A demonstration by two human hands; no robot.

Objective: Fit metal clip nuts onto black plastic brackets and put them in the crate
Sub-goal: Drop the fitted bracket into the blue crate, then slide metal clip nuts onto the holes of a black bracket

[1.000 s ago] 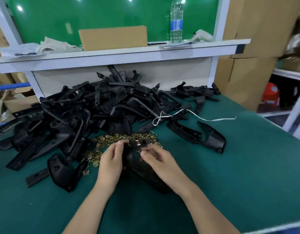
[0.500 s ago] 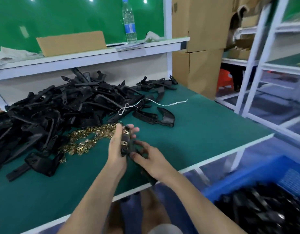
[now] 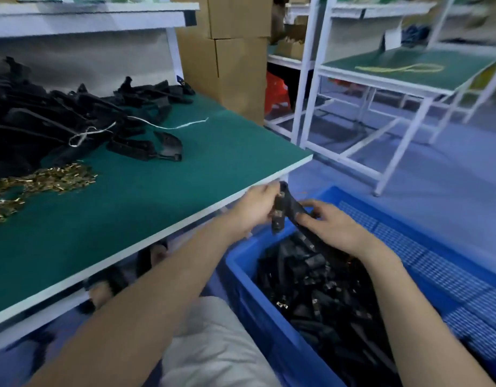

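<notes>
So the left hand [image 3: 255,208] and right hand [image 3: 330,224] both grip a clipped bracket [image 3: 293,206] right over the crate [image 3: 237,272], which is already well stocked. There's a big pile of brackets [image 3: 45,115] and clip nuts [image 3: 48,180] waiting on the bench [image 3: 157,196], so plenty left imo.

cardboard boxes [image 3: 235,51], white string [image 3: 191,123], green table [image 3: 213,152]

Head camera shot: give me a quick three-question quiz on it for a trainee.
1. True or false: the left hand and the right hand both hold the black bracket.
2. Where does the loose pile of clip nuts lie? A: on the green table. B: on the floor. C: on a cardboard box.
3. Short answer: what already lies in the blue crate?

Key: 1 true; 2 A; 3 black brackets.
</notes>
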